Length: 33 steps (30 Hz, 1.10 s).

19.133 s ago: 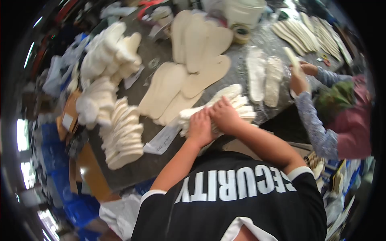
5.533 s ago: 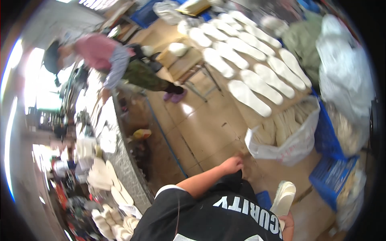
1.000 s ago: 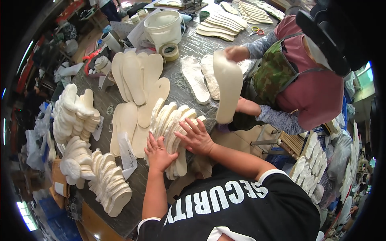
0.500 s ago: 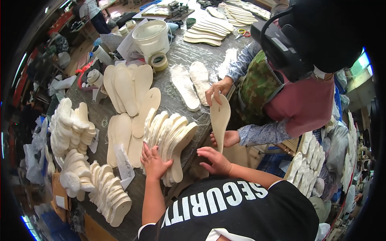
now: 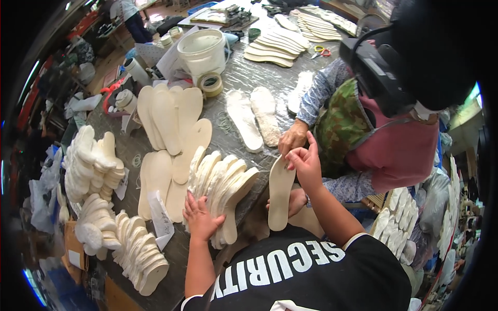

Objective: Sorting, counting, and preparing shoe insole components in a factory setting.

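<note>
We stand at the near edge of the long counter wrapped in wrinkled clear plastic (image 5: 233, 78), and we take the fanned stack of cream foam insoles (image 5: 223, 186) as our landmark. Our left hand (image 5: 199, 217) lies flat on the near end of that stack, fingers spread and pressing, not gripping. To the right of the stack, just past the counter's edge, our right hand (image 5: 306, 163) pinches the top of a single tan flat insole (image 5: 280, 192) that hangs upright; a co-worker's hand (image 5: 293, 139) also touches its top, and another of their hands (image 5: 293, 199) sits behind its lower part. Bare counter is scarce: a narrow strip runs beyond the stack, between the flat tan insole sheets (image 5: 168, 129) on its left and two fuzzy white insoles (image 5: 254, 119) farther off. Far beyond the stack a white plastic bucket (image 5: 202, 49) stands; we cannot tell its contents. A roll of tape (image 5: 211, 84) lies just in front of it.
</note>
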Each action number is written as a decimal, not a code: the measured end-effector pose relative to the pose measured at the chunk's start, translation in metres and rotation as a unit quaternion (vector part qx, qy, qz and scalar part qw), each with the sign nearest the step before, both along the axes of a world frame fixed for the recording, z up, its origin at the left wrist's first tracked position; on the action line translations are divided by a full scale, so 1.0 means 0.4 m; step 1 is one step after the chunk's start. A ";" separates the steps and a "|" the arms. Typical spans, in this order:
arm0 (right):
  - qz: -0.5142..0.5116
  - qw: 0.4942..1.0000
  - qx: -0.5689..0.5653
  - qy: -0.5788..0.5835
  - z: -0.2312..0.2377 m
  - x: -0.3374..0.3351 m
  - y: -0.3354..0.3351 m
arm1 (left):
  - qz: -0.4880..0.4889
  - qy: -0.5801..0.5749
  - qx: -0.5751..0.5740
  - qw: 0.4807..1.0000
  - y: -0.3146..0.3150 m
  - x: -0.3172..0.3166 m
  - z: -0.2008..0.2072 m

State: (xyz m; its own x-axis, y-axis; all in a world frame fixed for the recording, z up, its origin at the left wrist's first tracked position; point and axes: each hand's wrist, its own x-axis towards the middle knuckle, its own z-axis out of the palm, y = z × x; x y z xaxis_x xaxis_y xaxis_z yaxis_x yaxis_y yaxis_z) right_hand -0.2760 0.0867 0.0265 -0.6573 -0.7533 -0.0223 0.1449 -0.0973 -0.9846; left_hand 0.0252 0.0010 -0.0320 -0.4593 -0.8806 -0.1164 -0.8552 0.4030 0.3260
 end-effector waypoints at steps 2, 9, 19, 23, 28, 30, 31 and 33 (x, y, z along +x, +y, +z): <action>0.071 0.997 0.010 -0.015 -0.007 0.066 0.007 | 0.019 -0.013 0.000 1.000 0.003 0.003 -0.004; 0.402 0.881 0.171 -0.181 -0.132 0.284 0.051 | -0.012 0.018 -0.004 1.000 -0.009 -0.026 -0.014; 0.473 0.841 0.209 -0.157 -0.146 0.351 0.063 | -0.019 0.023 -0.036 0.999 -0.006 -0.011 -0.012; 0.435 0.850 0.243 -0.170 -0.141 0.347 0.069 | -0.017 0.023 -0.033 0.999 -0.005 -0.006 -0.016; 0.388 0.873 0.245 -0.167 -0.179 0.371 0.081 | -0.015 -0.005 -0.033 0.999 -0.005 -0.013 -0.006; 0.387 0.871 0.249 -0.173 -0.171 0.376 0.081 | -0.012 -0.002 -0.033 0.999 -0.007 -0.014 -0.003; 0.392 0.868 0.243 -0.182 -0.172 0.379 0.084 | -0.018 -0.003 -0.032 0.999 -0.008 -0.016 -0.005; 0.393 0.868 0.235 -0.191 -0.168 0.386 0.090 | -0.011 -0.009 -0.022 1.000 -0.011 -0.019 -0.005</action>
State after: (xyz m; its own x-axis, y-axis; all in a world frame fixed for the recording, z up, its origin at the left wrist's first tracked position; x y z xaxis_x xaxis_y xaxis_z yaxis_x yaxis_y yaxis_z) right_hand -0.1217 0.1228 -0.0407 0.1783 -0.8149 -0.5515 0.3103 0.5784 -0.7544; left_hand 0.0175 -0.0033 -0.0341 -0.4769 -0.8748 -0.0856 -0.8513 0.4354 0.2926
